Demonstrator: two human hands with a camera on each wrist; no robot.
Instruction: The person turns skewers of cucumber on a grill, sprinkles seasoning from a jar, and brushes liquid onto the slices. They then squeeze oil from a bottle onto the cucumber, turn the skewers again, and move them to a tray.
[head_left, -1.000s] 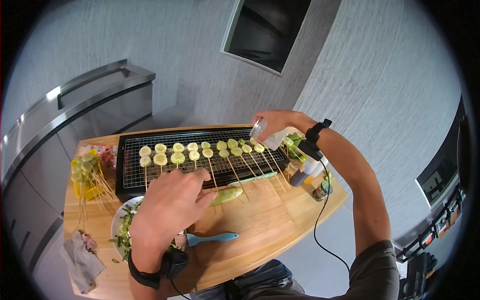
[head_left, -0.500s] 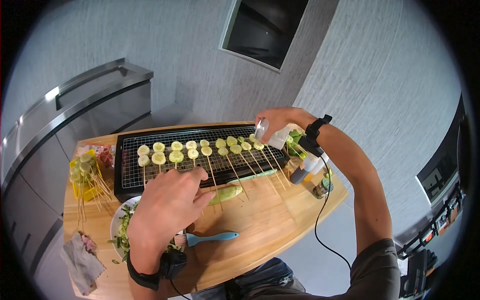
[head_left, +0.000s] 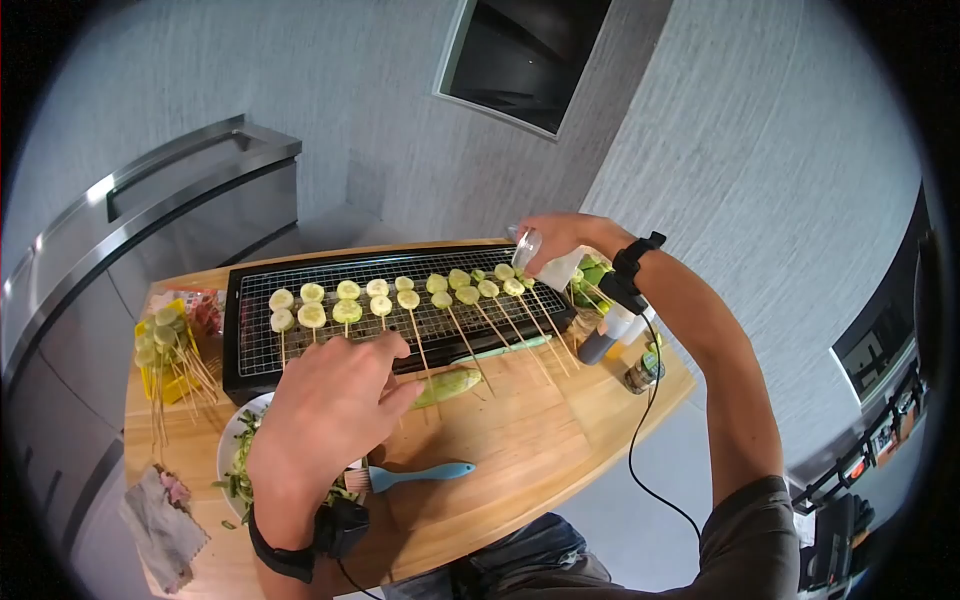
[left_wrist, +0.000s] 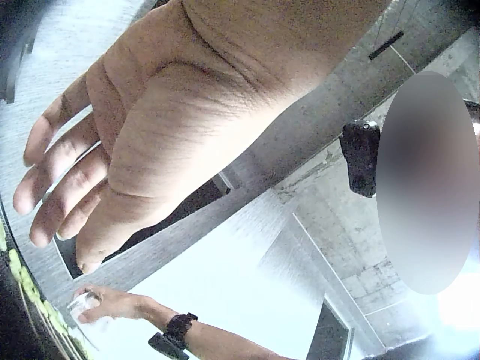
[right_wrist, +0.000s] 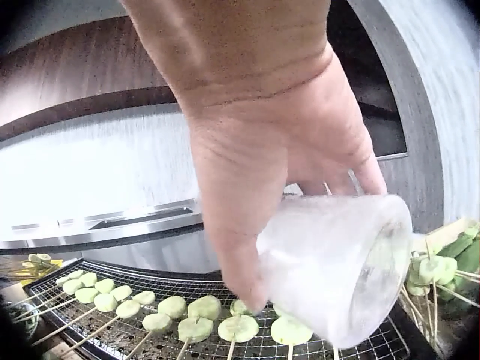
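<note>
My right hand (head_left: 560, 240) grips a clear jar (right_wrist: 330, 262) with whitish contents. The jar is tipped on its side above the right end of a black grill (head_left: 233, 335). Skewered cucumber slices (head_left: 347, 312) lie in a row on the wire mesh, their sticks jutting over the front edge. In the right wrist view, the thumb presses along the jar's side, close over the slices. My left hand (head_left: 330, 415) hovers empty in front of the grill's left half, fingers loosely bent. Its palm and relaxed fingers show in the left wrist view.
A bowl of green trimmings (head_left: 240, 465) and a blue-handled brush (head_left: 425, 472) lie near my left forearm. A yellow tray with more skewers (head_left: 165, 345) sits at the left. Bottles (head_left: 597, 345), a spice jar (head_left: 642, 375) and green vegetables (head_left: 592, 272) stand right. A cloth (head_left: 165, 530) lies front left.
The right hand with the tipped jar has shifted slightly right over the end skewers. The left hand stays hovering in nearly the same place. The head view has drifted a little.
</note>
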